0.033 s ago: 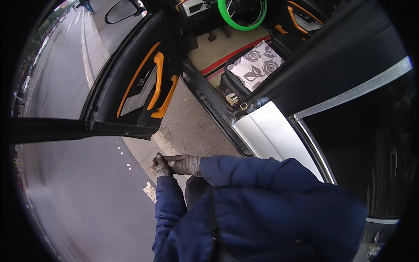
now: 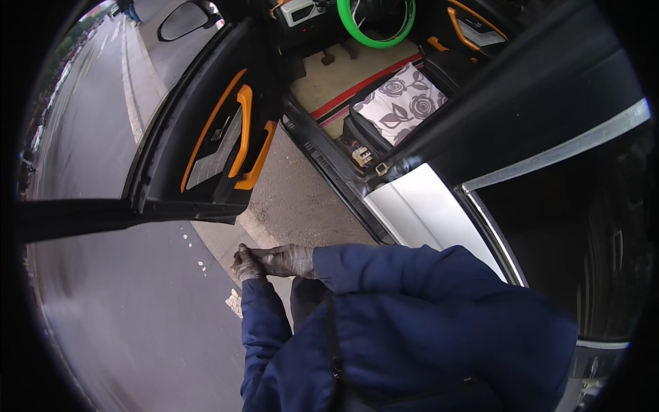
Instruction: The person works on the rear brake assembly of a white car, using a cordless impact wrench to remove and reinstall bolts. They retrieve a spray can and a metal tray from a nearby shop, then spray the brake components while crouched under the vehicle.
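One grey road (image 2: pixel 130 309) spreads across 8 o'clock in the view, giving the widest room to move. One car door (image 2: pixel 216 147), black with orange trim, stands swung open at 10 o'clock. One white body panel (image 2: pixel 427 218) sits at 3; one dark sill (image 2: pixel 326 165) edges the cabin toward 11, and a wedge of rough pavement (image 2: pixel 288 182) parts sill from door. One rose-patterned cushion (image 2: pixel 401 103) lies at 1, one green-rimmed steering wheel (image 2: pixel 378 43) between 12 and 1, one wing mirror (image 2: pixel 184 24) near 11. Between 7 and 8, the left hand (image 2: pixel 246 266) and right hand (image 2: pixel 292 261) touch each other, near the door's free end but apart from it; whether their fingers grasp anything, I cannot tell.
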A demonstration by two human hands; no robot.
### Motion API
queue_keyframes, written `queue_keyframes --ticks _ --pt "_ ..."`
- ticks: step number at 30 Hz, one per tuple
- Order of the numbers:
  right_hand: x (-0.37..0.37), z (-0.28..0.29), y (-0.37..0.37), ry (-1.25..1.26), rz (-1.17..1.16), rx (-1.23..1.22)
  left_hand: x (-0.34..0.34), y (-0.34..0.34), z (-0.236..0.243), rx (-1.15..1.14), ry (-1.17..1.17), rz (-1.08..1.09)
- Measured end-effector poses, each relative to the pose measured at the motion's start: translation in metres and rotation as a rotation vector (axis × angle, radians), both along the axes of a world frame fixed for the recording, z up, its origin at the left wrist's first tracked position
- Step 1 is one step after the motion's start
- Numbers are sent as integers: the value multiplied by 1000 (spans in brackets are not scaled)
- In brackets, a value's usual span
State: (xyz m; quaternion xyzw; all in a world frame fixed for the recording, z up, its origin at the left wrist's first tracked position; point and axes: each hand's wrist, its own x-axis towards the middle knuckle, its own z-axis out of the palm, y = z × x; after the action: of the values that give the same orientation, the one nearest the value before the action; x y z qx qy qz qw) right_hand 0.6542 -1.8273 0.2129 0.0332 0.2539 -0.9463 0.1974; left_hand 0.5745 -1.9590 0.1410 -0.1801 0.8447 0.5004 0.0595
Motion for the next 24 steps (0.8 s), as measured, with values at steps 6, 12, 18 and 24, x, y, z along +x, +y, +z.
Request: queue_keyframes --ticks 6,12,18,24 --pt "-30 13 102 -230 208 627 -114 -24 -4 295 -126 307" --pt "-103 -18 210 -575 -261 909 -187 16 -52 -68 -12 -311" --pt "-138 -44 315 -738 -627 808 -210 59 -75 75 -205 -544" --pt "-151 -81 432 -924 -1017 517 -225 87 -55 -147 -265 -736"
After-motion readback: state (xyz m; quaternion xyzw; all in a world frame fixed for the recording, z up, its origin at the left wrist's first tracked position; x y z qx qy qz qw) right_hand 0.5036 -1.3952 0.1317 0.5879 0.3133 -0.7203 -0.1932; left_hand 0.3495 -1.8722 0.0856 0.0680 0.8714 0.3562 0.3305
